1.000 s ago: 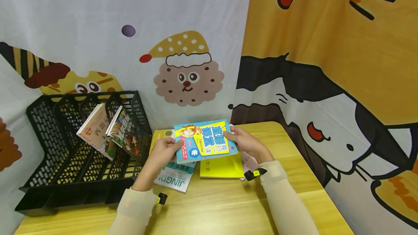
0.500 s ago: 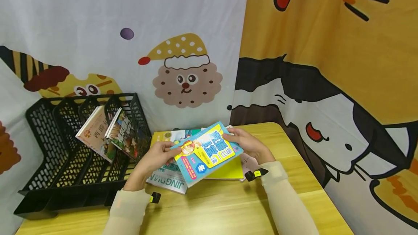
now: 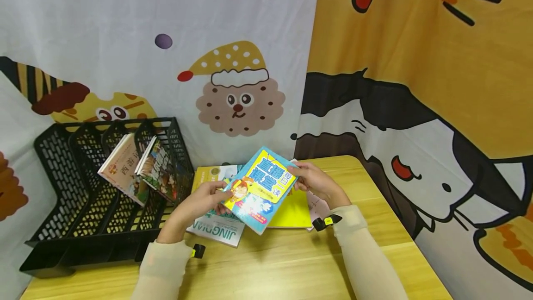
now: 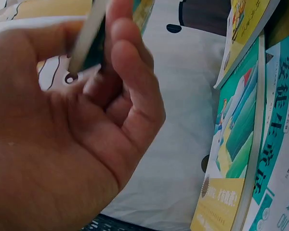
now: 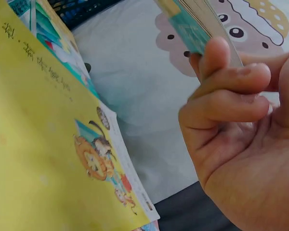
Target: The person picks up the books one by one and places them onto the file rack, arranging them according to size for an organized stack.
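Both hands hold a blue book (image 3: 256,189) with a yellow panel on its cover, tilted above the table. At its left edge the left hand (image 3: 204,198) pinches it between thumb and fingers. Near its upper right corner the right hand (image 3: 314,179) grips it, thumb on the cover. Beneath lie a yellow book (image 3: 291,212), a white and teal book (image 3: 220,230) and a book with a yellow edge (image 3: 204,175). In the left wrist view the held book (image 4: 89,41) is seen edge-on; in the right wrist view, page edges of the held book (image 5: 207,24) show past the fingers.
A black slotted book rack (image 3: 83,244) stands at the left with two groups of books leaning in it: a pinkish book (image 3: 122,165) and a dark illustrated book (image 3: 160,165). Behind the wooden table (image 3: 266,272) hangs a cartoon-print curtain (image 3: 233,13).
The blue book has turned between the hands from nearly level to steeply slanted, its lower end now pointing toward the person. The left hand has shifted slightly down; the right hand hardly moved.
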`<state>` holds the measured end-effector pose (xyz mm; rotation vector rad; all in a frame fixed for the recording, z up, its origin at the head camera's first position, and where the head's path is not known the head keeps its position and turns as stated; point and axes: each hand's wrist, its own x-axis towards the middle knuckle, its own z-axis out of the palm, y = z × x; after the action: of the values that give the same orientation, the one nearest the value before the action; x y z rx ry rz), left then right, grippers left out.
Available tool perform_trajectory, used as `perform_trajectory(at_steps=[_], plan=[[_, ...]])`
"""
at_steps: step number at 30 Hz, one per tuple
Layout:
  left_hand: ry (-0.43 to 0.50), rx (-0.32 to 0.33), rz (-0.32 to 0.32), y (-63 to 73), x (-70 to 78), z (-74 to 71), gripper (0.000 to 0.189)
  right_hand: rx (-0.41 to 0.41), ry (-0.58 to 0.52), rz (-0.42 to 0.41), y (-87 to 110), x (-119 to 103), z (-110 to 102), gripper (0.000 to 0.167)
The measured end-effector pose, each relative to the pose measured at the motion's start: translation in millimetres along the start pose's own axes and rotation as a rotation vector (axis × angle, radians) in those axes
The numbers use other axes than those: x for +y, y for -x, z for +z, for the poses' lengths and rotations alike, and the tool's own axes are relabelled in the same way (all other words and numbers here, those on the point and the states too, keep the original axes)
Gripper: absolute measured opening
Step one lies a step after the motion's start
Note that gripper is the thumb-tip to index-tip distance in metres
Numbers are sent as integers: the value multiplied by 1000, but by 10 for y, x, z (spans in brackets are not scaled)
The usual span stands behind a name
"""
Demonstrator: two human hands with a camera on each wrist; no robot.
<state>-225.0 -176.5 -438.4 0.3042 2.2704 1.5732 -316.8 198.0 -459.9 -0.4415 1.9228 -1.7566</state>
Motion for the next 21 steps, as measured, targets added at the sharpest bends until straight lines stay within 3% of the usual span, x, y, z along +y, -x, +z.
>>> perform_trajectory(at_steps=[2, 4, 9, 13, 17, 21], plan=[[-39, -63, 39, 9, -9, 2, 47, 15, 1, 19, -11, 5, 34, 36], [-55, -77, 65, 4, -17, 10, 45, 48, 16, 25, -19, 3, 70, 37], [-50, 0, 73, -9, -6, 37, 57, 151, 28, 17, -53, 3, 142, 50], [-14, 49, 51, -12, 40, 84, 70, 176, -15, 28, -73, 6, 203, 54], [66, 115, 27, -46, 67, 154, 59, 106, 41, 38, -99, 19, 283, 56], [112, 156, -7, -91, 57, 225, 43, -76, 117, 43, -116, 23, 416, 49]])
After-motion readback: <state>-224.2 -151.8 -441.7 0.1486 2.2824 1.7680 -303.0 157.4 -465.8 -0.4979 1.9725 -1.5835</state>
